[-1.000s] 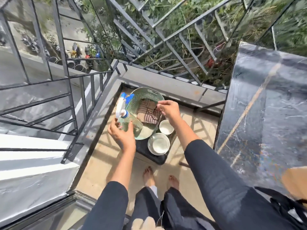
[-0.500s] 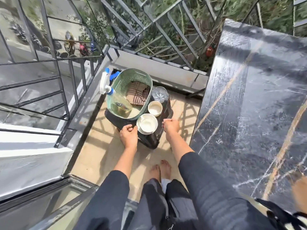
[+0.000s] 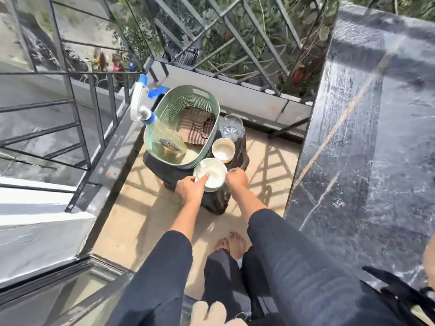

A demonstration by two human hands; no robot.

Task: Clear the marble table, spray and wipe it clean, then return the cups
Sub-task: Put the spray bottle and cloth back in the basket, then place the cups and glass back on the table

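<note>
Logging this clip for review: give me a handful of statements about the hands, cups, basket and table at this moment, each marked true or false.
1. Both hands, left hand and right hand, are at the white cup on its saucer. True.
2. The clear spray bottle with the blue and white trigger stands on the dark marble table. False: it leans in the pale green woven plastic basket.
3. The striped cloth lies inside the basket. True.
4. The second white cup is already on the table. False: it sits on the dark low stool beside the basket.
5. A clear cut-glass tumbler stands beside the basket. True.
</note>
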